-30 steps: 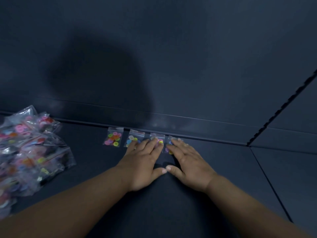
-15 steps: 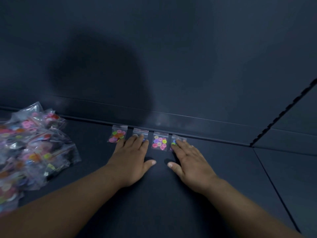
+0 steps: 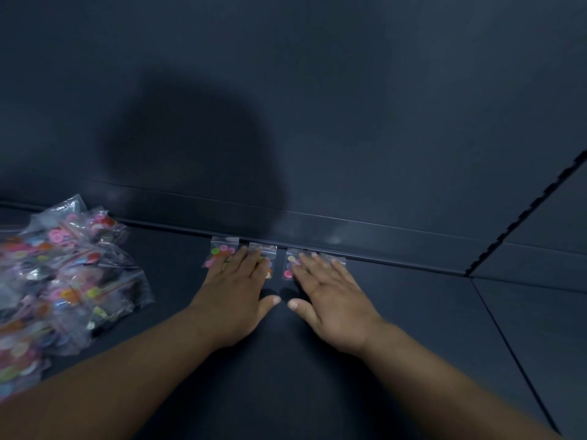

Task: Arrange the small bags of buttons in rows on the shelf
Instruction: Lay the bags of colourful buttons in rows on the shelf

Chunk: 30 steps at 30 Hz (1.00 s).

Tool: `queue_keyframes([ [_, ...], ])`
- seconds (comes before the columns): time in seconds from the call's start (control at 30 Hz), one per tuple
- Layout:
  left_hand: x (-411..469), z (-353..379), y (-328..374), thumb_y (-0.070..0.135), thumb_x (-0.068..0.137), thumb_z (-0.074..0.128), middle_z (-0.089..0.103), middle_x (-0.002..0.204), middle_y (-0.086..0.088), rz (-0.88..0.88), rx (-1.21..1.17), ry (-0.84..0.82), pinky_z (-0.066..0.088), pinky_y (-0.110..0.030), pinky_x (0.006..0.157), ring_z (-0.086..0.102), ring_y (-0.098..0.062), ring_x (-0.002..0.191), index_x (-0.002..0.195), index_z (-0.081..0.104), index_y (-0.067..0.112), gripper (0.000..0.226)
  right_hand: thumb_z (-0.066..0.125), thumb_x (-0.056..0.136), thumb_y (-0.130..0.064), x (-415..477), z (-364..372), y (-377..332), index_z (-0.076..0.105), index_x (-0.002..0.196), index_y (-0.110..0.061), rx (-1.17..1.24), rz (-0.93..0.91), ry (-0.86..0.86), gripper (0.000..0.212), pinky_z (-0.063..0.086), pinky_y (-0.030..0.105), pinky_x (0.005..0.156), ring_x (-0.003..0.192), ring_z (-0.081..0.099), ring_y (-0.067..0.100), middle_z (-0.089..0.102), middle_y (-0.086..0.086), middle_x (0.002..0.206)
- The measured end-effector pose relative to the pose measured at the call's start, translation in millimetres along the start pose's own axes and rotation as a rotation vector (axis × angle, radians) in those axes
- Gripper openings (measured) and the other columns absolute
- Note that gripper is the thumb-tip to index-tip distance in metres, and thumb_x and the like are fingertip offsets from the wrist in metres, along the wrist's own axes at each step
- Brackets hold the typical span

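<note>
Fingers of the left hand and right hand lie straight and flat on four small bags of buttons, in a row at the back of the shelf. More bags lie heaped well to the left.

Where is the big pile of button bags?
In the head view, the pile lies at the left side of the shelf, left of the left hand and apart from the row of small bags by the back wall.
</note>
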<state>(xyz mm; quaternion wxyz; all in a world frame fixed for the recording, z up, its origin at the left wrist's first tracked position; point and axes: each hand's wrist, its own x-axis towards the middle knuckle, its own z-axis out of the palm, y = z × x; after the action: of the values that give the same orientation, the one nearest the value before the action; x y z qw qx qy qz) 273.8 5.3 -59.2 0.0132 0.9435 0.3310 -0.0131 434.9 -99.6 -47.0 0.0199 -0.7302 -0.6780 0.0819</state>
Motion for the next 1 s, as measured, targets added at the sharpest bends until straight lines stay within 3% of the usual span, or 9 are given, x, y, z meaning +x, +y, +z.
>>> queue_keyframes([
  [0.13,-1.9,4.4,-5.4,0.064,0.064,-0.016,0.002,0.160,-0.004,0.009,0.042,-0.014,-0.010,-0.041,0.116,-0.002,-0.020,0.147,0.151,0.007,0.018,0.101,-0.008,0.072,-0.075,10.0,7.7,-4.0,0.008,0.151,-0.020,-0.075,-0.032,-0.029,0.097,-0.010,0.033,0.116,0.147,-0.001,0.013,0.003,-0.003,0.160],
  [0.43,-1.9,6.4,-6.8,0.067,0.062,-0.017,0.003,0.160,-0.004,0.004,0.045,-0.002,-0.009,-0.042,0.116,-0.001,-0.020,0.147,0.151,0.005,0.017,0.104,-0.007,0.068,-0.072,12.0,5.8,-7.8,0.007,0.151,-0.022,-0.032,-0.026,-0.012,0.098,-0.014,0.029,0.114,0.146,-0.007,0.011,0.000,-0.006,0.160],
  [0.57,-2.3,4.4,-6.0,0.069,0.062,-0.015,0.001,0.160,-0.004,0.007,0.021,0.002,-0.008,-0.042,0.117,-0.002,-0.020,0.147,0.151,0.003,0.017,0.104,-0.003,0.076,-0.076,4.8,9.5,1.2,0.011,0.150,-0.024,-0.006,0.120,0.123,0.092,-0.011,0.028,0.115,0.146,-0.007,0.012,0.003,-0.004,0.160],
  [0.67,-3.0,2.7,-5.6,0.068,0.062,-0.015,0.002,0.160,-0.003,0.006,0.017,0.012,-0.007,-0.041,0.117,-0.003,-0.020,0.147,0.151,0.003,0.017,0.104,-0.006,0.071,-0.069,-1.0,16.4,6.3,0.012,0.150,-0.022,-0.040,0.238,0.129,0.094,-0.007,0.031,0.115,0.146,-0.005,0.015,0.002,-0.002,0.160],
  [0.87,-6.2,1.3,-6.0,0.068,0.061,-0.015,0.001,0.160,-0.002,-0.002,0.019,0.017,-0.006,-0.040,0.117,-0.004,-0.020,0.146,0.151,0.004,0.016,0.105,0.024,0.094,-0.059,-1.0,20.2,6.7,0.015,0.150,-0.017,0.009,0.244,0.061,0.070,0.000,0.032,0.118,0.147,-0.001,0.016,0.004,0.001,0.160],
  [1.0,-7.8,0.8,-9.5,0.068,0.062,-0.014,0.001,0.160,0.000,-0.023,0.011,0.035,-0.003,-0.039,0.118,-0.002,-0.020,0.146,0.151,0.004,0.017,0.104,0.013,0.087,-0.070,0.2,19.5,5.7,0.015,0.150,-0.019,0.008,0.230,0.049,0.082,-0.001,0.032,0.118,0.147,0.000,0.016,0.006,0.001,0.160],
])
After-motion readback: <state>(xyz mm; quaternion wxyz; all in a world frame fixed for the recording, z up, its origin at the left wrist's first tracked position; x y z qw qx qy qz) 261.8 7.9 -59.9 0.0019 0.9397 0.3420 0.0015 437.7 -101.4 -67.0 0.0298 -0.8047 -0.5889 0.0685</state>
